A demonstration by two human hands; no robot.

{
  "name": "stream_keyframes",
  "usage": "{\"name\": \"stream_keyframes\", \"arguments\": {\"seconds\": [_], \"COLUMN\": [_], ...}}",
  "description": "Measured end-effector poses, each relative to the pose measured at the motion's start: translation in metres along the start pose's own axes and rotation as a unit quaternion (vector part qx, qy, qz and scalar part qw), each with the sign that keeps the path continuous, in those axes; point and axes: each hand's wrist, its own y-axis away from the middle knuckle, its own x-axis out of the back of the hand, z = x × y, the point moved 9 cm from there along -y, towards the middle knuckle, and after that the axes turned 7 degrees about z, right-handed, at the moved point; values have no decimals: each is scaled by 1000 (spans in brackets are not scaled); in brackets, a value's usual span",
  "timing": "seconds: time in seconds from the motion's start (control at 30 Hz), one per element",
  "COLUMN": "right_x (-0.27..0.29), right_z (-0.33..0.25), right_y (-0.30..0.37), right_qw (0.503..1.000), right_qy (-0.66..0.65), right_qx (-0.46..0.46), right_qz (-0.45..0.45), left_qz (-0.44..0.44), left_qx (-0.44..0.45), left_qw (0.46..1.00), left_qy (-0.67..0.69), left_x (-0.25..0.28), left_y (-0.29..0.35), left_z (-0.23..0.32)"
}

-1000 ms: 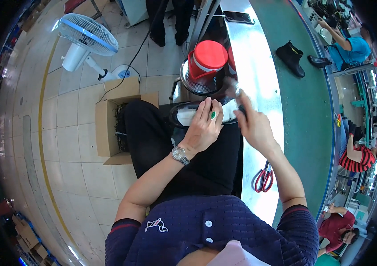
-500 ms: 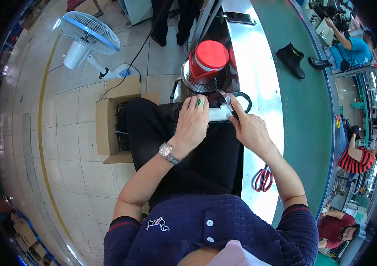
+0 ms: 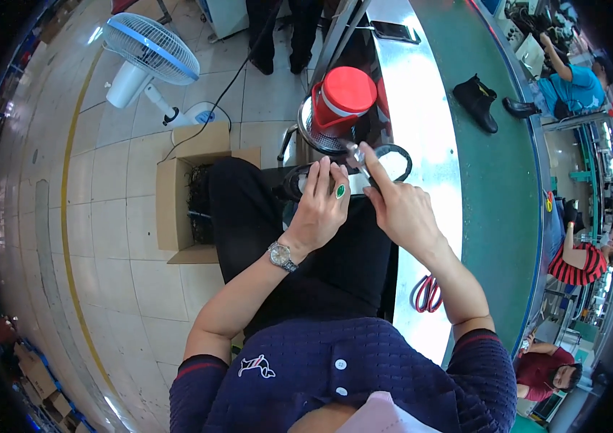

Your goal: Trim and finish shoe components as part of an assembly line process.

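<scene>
Across my lap lies a black boot [image 3: 290, 185], partly hidden by my hands, with a white part showing between them and a black-rimmed opening by the bench edge. Pressed over its middle, the fingers of my left hand [image 3: 321, 206] hold it down; that wrist wears a metal watch. My right hand [image 3: 406, 209] is closed round the dark handle of a hammer-like tool [image 3: 355, 154], its index finger stretched along it. The tool's shiny metal head is blurred and sits just above the boot, close to my left fingertips. I cannot tell whether it touches.
Red-handled scissors [image 3: 428, 294] lie on the metal bench [image 3: 425, 238] beside my right forearm. Ahead stands a red lidded jug [image 3: 346, 97] on a round stool. An open carton [image 3: 169, 213] and a fan [image 3: 151, 50] are left. Black ankle boots [image 3: 476, 101] rest on the green belt; people work beyond.
The tool's head has shifted slightly left and up and is now blurred. My left hand has moved a little right along the boot, and the boot's black-rimmed opening shows more.
</scene>
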Motion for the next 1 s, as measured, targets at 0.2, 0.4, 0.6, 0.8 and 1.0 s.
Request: {"name": "stream_keyframes", "arguments": {"seconds": [0.2,0.4,0.6,0.8,1.0], "right_x": [-5,3,-7,-12,-11], "right_z": [-6,-13,-25,-34,-40], "right_y": [1,-1,-1,-4,-5], "right_qw": [998,995,999,996,991], "right_qy": [-62,-95,-40,-93,-132], "right_qx": [-15,-12,27,10,-3], "right_qz": [-19,32,-1,-8,10], "left_qz": [44,72,-1,-37,-17], "left_qx": [10,58,231,304,311], "left_qw": [998,987,964,900,889], "left_qy": [51,128,134,311,337], "left_x": [2,16,28,15,16], "left_y": [8,1,8,22,23], "left_z": [-4,-13,-57,-76,-81]}}
